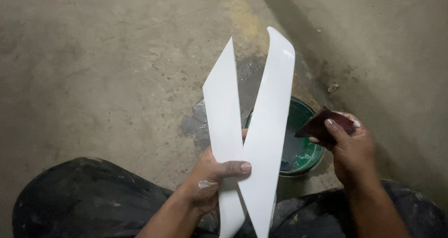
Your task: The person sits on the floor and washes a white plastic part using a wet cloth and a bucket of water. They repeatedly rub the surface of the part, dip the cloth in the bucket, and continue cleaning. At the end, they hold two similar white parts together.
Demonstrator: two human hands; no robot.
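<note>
the white panel [261, 126] is a v-shaped piece with two long arms that cross low down and spread apart upward; its long axis runs from the person's lap up and away, the tips pointing away from the body. it is glossy, smooth and plain white, the right arm broader with a rounded tip, the left arm ending in a sharp point. it is held in the air above the floor [93, 70], over the knees. the left hand [212, 177] clamps it at the crossing, thumb across the front, fingers closed behind. the right hand [350, 147] pinches a dark red sheet [324, 123], fingers closed on it, just above a green bucket [303, 140] on a wet patch [198, 119].
</note>
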